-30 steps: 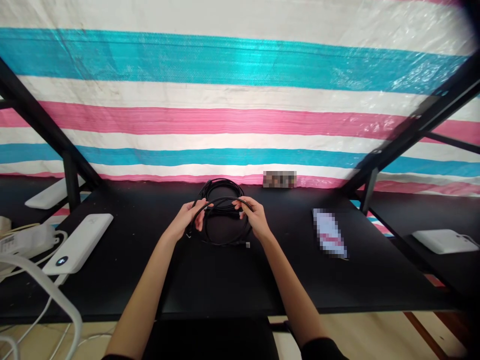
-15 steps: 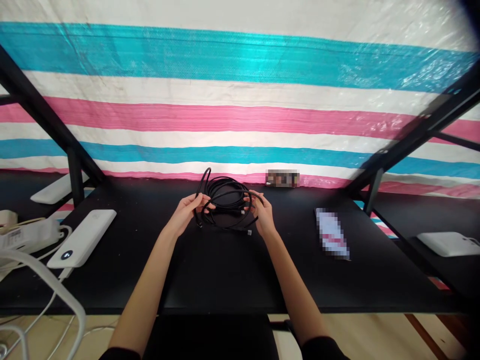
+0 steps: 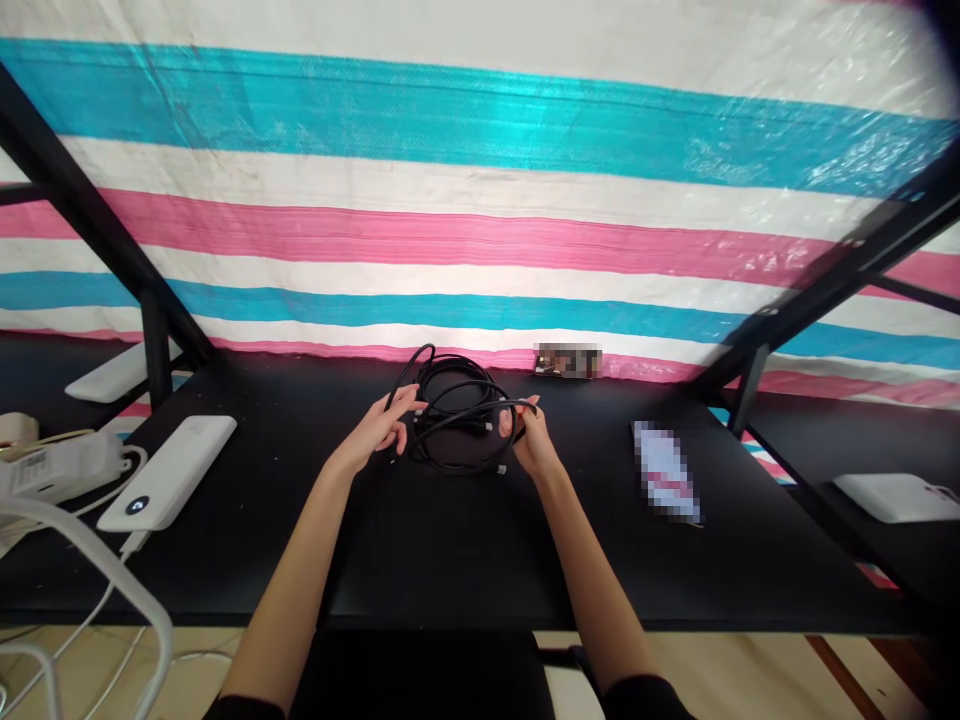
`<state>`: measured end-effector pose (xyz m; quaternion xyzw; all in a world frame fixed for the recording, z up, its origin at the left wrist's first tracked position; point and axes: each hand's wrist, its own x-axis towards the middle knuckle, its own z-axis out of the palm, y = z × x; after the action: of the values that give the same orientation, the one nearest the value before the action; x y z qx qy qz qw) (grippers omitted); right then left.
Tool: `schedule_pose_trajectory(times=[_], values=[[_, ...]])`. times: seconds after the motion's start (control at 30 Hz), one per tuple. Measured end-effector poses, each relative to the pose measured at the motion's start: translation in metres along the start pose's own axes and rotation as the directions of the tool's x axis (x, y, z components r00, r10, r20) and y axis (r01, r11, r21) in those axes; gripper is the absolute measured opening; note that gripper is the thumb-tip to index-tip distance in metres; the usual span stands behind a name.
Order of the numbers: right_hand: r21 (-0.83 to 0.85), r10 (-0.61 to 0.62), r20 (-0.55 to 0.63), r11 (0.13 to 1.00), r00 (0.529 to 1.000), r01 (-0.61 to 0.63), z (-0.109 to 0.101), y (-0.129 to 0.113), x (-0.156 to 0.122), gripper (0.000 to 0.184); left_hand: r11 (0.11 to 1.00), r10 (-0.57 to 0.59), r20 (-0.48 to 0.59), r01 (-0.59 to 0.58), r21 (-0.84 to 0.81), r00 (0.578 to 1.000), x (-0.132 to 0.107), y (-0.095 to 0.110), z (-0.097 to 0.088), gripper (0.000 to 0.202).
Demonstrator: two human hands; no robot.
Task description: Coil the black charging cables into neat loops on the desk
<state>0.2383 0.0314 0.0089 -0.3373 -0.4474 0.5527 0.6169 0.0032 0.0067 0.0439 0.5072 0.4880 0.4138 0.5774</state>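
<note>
A black cable (image 3: 450,467) lies in loose coils near the back middle of the black table, partly lifted at its loops. Pale connector ends show at its right side. My right hand (image 3: 531,435) grips strands of it between thumb and fingers at the right of the coil. On the opposite side, my left hand (image 3: 373,430) has its fingers apart, some stretched toward the coil. One raised loop of cable runs down behind those fingers and touches or nearly touches them.
A white power bank (image 3: 169,475) with a plugged-in lead lies left, beside a white power strip (image 3: 67,465). Right of my arm is a blurred-out phone-shaped item (image 3: 666,470). A small blurred box (image 3: 568,360) stands against the striped sheet (image 3: 480,240). Black frame bars slant at both sides.
My left hand's fingers have loosened from their pinch on the cable and spread. My right hand has shifted slightly right, still on the cable, and the coil's loops have sagged and spread.
</note>
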Motion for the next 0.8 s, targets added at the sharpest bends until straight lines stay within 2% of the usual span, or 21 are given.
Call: schedule_pose_trajectory(times=[0.1, 0.2, 0.27, 0.43, 0.6, 0.7, 0.8], values=[[-0.006, 0.029, 0.118, 1.0, 0.993, -0.029, 0.002, -0.002, -0.004, 0.053, 0.998, -0.01, 0.01, 0.01, 0.055, 1.0, 0.001, -0.002, 0.001, 0.058], [0.029, 0.07, 0.246, 0.996, 0.967, -0.08, 0.004, -0.002, -0.008, 0.049, 0.991, -0.001, -0.074, 0.01, 0.131, 0.997, 0.002, -0.004, -0.001, 0.06], [0.067, 0.105, 0.271, 0.99, 0.957, -0.127, 0.005, -0.002, -0.01, 0.044, 0.983, -0.024, -0.089, 0.04, 0.178, 0.996, 0.001, -0.003, -0.001, 0.06], [0.084, 0.231, 0.318, 0.959, 0.92, -0.27, 0.005, -0.006, -0.011, 0.033, 0.942, -0.149, -0.006, 0.144, 0.303, 0.989, -0.002, -0.007, -0.003, 0.061], [0.051, 0.243, 0.432, 0.955, 0.869, -0.292, 0.001, -0.008, -0.012, 0.031, 0.927, -0.187, -0.022, 0.184, 0.327, 0.982, -0.001, -0.01, -0.003, 0.057], [0.02, 0.236, 0.491, 0.959, 0.838, -0.282, -0.001, -0.007, -0.013, 0.032, 0.905, -0.271, 0.044, 0.239, 0.352, 0.961, -0.005, -0.006, -0.002, 0.063], [0.019, 0.229, 0.516, 0.96, 0.825, -0.278, -0.004, -0.004, -0.013, 0.032, 0.878, -0.395, 0.22, 0.295, 0.378, 0.892, -0.011, 0.0, 0.001, 0.071]])
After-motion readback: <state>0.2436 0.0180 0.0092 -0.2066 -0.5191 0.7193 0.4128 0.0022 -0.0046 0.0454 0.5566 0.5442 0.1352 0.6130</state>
